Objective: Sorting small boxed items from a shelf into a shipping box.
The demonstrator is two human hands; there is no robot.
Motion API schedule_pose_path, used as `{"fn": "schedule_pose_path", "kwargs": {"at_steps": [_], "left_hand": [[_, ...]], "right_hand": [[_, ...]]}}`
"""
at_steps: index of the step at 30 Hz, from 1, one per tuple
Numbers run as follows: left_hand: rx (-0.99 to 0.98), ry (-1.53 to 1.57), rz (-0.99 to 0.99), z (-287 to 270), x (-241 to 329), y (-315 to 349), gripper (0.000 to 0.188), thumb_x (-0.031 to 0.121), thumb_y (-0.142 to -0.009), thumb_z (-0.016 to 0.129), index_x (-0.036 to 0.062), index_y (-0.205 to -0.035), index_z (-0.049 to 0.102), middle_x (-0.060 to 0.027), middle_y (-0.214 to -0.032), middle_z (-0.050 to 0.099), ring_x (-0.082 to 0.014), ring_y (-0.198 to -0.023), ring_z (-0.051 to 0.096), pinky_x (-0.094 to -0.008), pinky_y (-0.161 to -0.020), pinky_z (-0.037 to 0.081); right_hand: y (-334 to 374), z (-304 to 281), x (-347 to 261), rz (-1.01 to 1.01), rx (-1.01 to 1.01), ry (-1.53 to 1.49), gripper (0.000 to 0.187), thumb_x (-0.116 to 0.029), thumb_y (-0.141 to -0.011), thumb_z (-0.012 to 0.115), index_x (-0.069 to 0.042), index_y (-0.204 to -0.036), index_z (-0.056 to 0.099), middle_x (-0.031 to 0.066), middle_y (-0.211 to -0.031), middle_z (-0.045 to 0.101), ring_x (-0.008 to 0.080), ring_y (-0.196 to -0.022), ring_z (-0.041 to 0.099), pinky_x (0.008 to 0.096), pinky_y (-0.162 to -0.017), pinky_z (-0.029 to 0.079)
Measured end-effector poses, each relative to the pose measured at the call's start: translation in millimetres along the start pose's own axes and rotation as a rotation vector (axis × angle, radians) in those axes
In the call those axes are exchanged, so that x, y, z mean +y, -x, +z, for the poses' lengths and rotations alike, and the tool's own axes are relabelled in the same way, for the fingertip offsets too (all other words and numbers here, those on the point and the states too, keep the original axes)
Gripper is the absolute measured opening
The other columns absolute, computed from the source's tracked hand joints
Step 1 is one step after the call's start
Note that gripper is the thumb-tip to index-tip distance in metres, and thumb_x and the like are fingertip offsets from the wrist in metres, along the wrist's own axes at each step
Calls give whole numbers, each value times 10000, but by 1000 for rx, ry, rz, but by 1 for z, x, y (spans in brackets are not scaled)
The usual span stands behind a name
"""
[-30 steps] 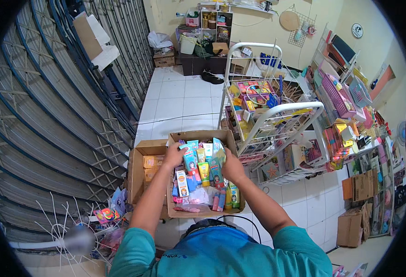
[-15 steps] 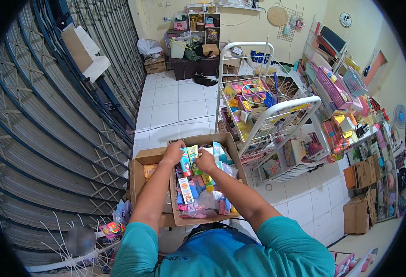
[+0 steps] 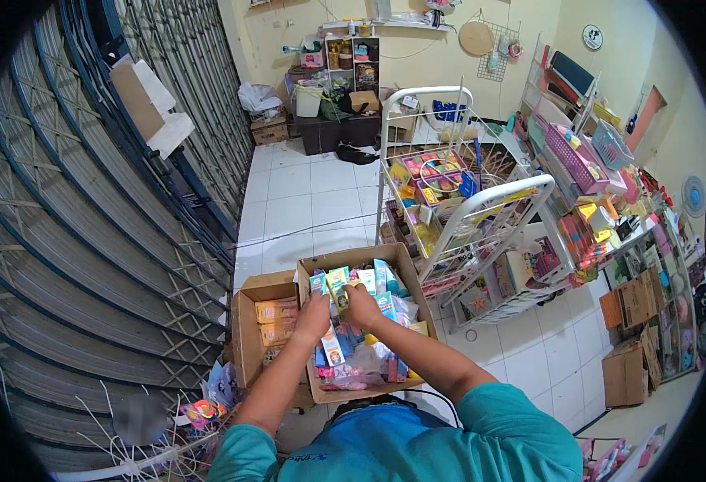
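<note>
An open cardboard box [image 3: 311, 263] full of small packaged goods is in front of me. Over its left half, my left hand [image 3: 314, 316] is closed round the lower end of a blue tube [image 3: 318, 283]. Just beside it, my right hand [image 3: 359, 307] grips a yellow-green tube [image 3: 337, 279]. The two tubes stand side by side, tops pointing away from me; my fingers cover their lower parts. Below my hands lies a slim white-and-orange carton [image 3: 333, 349], among pink and blue packs and clear plastic. More blue-and-white cartons [image 3: 385, 275] fill the far right corner.
A second cardboard box [image 3: 246, 329] with orange-yellow packs [image 3: 276, 312] adjoins on the left. To the right stands a white wire rack [image 3: 493, 193] loaded with goods. A folding metal shutter [image 3: 87, 201] lines the left side; a thin cable [image 3: 288, 233] crosses the floor.
Both hands have come nearer to me with the tubes, the left one slightly right. The orange-yellow packs in the left box now show more. The view has shifted a little.
</note>
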State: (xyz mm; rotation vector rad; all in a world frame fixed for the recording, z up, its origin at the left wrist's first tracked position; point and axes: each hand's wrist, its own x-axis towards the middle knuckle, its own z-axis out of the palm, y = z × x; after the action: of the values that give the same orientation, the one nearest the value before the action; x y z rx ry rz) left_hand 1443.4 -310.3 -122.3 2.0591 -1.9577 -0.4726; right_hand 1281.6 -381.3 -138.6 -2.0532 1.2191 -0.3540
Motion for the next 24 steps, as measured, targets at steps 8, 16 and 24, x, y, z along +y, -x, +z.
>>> {"fn": "schedule_pose_path", "kwargs": {"at_steps": [8, 16, 24], "left_hand": [[48, -31, -79, 7, 9, -18, 294, -3, -872, 605, -4, -1162, 652, -240, -1255, 604, -438, -1136, 632, -518, -966, 534], [299, 227, 228, 5, 100, 2, 386, 168, -846, 741, 37, -1202, 671, -204, -1212, 631, -410, -1139, 610, -488, -975, 508], [-118, 416, 676, 72, 308, -3, 459, 237, -855, 762, 54, -1260, 648, -169, -1189, 664, -371, -1119, 640, -468, -968, 512]], "right_hand": [[-13, 8, 5, -25, 43, -51, 537, -75, -809, 704, 46, -1325, 619, 314, -1233, 618, 449, -1157, 613, 456, -1038, 501], [97, -75, 27, -108, 262, -337, 404, -199, -915, 726, -51, -1284, 655, 169, -1159, 652, 306, -1015, 683, 393, -838, 583], [283, -202, 192, 256, 701, -126, 445, -208, -893, 747, -80, -1306, 641, 166, -1200, 665, 328, -1106, 660, 426, -973, 530]]}}
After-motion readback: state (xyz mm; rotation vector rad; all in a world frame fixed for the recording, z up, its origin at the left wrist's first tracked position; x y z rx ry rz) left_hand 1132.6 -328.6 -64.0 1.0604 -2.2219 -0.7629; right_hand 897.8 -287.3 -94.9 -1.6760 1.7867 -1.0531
